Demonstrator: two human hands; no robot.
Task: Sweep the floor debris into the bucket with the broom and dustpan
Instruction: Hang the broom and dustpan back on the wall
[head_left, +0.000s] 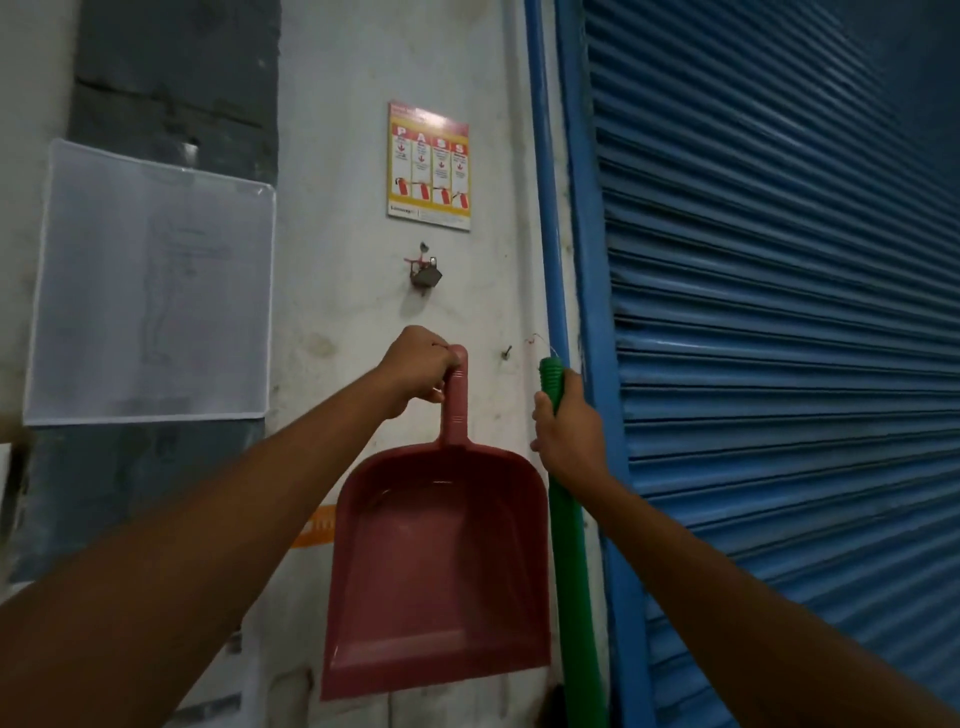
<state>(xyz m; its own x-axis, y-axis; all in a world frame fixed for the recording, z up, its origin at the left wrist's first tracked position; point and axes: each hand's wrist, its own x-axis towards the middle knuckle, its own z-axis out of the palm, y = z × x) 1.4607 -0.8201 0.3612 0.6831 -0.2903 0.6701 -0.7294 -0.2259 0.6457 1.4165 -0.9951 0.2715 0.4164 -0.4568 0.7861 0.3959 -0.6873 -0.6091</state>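
One blue roller shutter (779, 364) fills the right side, made of metal in narrow horizontal ribbed slats. Left of it is a white-painted wall (353, 156), scuffed and stained. On the far left of the wall hangs one clear, rectangular plastic sleeve (150, 280) with rounded corners. It holds a sheet whose faint print cannot be read.

One dusty-red dustpan (441, 561) of smooth moulded plastic hangs in front of the wall. Its broad scoop points down, the open face is toward the camera, and the ribbed handle points up. Just beside its right edge stands one broom handle (571, 545), green, round and finely ridged. The broom's head is not clearly visible. One smooth blue pipe (545, 208) runs up the wall between the broom and the shutter frame.

One rectangular poster (429, 165) in red, yellow and white has four panels headed "P A S S", each with a drawn fire extinguisher. The smaller text is blurred.

The left hand (421, 371) has its fingers curled tight round the top of the dustpan handle. The right hand (569, 426) is wrapped round the broom handle just below its upper end.

One small grey metal padlock (427, 273) hangs on a fixing below the poster. One nail (506, 354) sticks out of the wall between the two hands.
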